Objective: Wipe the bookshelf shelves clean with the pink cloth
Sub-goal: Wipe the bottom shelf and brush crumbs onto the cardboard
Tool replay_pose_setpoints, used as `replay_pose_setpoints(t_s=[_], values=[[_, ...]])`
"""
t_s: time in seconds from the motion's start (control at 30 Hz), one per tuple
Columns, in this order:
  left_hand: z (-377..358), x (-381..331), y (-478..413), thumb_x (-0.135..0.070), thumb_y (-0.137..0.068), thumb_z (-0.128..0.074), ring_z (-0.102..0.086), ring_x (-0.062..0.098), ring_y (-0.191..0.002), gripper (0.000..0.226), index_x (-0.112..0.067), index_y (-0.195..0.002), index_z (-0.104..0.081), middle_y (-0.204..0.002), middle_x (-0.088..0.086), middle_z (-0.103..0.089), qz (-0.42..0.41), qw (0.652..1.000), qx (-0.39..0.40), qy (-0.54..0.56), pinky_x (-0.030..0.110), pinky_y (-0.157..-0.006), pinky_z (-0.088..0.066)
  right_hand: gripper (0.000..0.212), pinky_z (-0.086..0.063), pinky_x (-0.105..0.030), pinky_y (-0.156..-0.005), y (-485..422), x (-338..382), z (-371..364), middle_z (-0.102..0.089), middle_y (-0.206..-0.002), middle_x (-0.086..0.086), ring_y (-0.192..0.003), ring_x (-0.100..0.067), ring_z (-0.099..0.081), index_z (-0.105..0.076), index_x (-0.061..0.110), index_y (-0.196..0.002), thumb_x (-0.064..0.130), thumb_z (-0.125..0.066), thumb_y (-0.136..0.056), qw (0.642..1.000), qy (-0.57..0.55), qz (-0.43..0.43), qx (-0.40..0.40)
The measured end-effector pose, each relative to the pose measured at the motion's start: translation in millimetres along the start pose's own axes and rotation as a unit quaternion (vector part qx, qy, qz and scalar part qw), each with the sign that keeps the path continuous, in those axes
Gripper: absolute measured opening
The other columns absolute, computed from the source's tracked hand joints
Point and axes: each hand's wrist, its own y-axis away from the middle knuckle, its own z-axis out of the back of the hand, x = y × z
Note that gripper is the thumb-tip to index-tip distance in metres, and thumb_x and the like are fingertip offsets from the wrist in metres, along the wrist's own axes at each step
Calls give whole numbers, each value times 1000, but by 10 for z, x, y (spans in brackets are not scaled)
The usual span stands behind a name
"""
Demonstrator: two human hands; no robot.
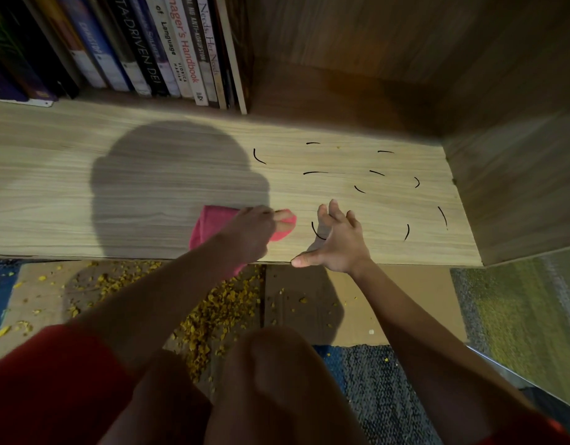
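Observation:
The pink cloth [209, 228] lies on the light wooden shelf [116, 194] near its front edge. My left hand [249, 231] grips the cloth and presses it on the wood. My right hand [336, 240] rests on the shelf just to the right, fingers spread and straight, thumb along the front edge. Several short black marks [315, 172] are scattered over the right half of the shelf; one lies partly under my right hand.
A row of upright books [168, 49] fills the back left of the shelf. The bookcase side wall [518, 194] closes the right end. Below the front edge, yellow crumbs [213, 313] lie on cardboard and carpet. My knees are in the foreground.

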Motion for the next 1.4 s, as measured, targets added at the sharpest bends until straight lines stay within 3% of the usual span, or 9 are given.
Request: replay_pose_setpoints(t_s=[0.13, 0.27, 0.43, 0.63, 0.73, 0.83, 1.1, 1.3, 1.4], values=[[129, 155, -15, -12, -95, -44, -23, 18, -140, 52, -25, -144, -34, -154, -5, -23, 14, 1000, -15, -9, 34, -112, -18, 127, -6, -44, -118, -4, -7, -8, 2, -158, 3, -143, -33, 10, -8, 21, -150, 52, -84, -54, 1000, -1, -2, -2], [168, -82, -222, 4, -87, -44, -37, 24, -129, 59, -14, -142, -35, -145, 4, -38, 74, 996, -41, -11, 34, -107, -28, 127, -6, -45, -118, -15, -9, -15, 3, -158, 4, -143, -33, 11, -7, 21, -150, 53, -84, -54, 1000, -2, -6, -1], [71, -79, 9, 2, -90, -42, -28, 20, -138, 62, -20, -147, -28, -155, 0, -24, -19, 1000, 9, -16, 33, -112, -18, 127, -5, -44, -118, -19, -30, -31, 3, -158, 4, -144, -31, 11, -7, 23, -150, 53, -83, -54, 1000, -3, -1, -6], [276, 227, -69, -1, -87, -46, -25, 23, -137, 65, -26, -145, -32, -155, -13, -18, 109, 994, -17, 8, 37, -111, -22, 126, -5, -45, -118, -28, -36, -40, 2, -158, 4, -144, -32, 10, -8, 23, -150, 53, -83, -54, 1000, -2, -2, -12], [174, -8, -119, -4, -88, -45, -34, 22, -131, 53, -18, -139, -43, -150, -5, -32, 87, 995, -43, -6, 34, -105, -29, 126, -5, -45, -118, -27, -36, -44, 2, -158, 3, -144, -32, 10, -8, 22, -150, 54, -83, -54, 1000, 3, -2, -11], [29, -88, -144, 3, -84, -47, -39, 20, -129, 64, -19, -143, -36, -146, 2, -39, 47, 999, -21, 18, 33, -107, -29, 127, -5, -45, -118, -22, -34, -40, 3, -158, 3, -144, -32, 10, -8, 22, -150, 54, -83, -54, 1000, 0, 1, -11], [246, 287, -148, -3, -86, -48, -31, 25, -134, 61, -21, -144, -37, -154, -10, -24, 107, 994, -37, 7, 37, -109, -25, 126, -6, -45, -118, -20, -33, -41, 3, -158, 4, -143, -32, 11, -9, 22, -150, 53, -84, -54, 1000, -11, 0, -10], [110, 11, -63, -2, -88, -43, -25, 16, -138, 64, -25, -146, -31, -155, -10, -21, 21, 999, -28, -26, 33, -111, -21, 126, -5, -45, -118, -17, -35, -42, 4, -158, 6, -144, -30, 12, -8, 23, -150, 51, -85, -53, 1000, -26, -3, -9], [289, 223, -55, -10, -93, -41, -22, 19, -138, 55, -23, -146, -32, -155, -13, -16, 77, 997, -17, -17, 33, -111, -19, 126, -5, -45, -118, -15, -30, -33, 4, -158, 6, -143, -31, 12, -9, 23, -150, 50, -85, -54, 999, -31, -3, -9]])
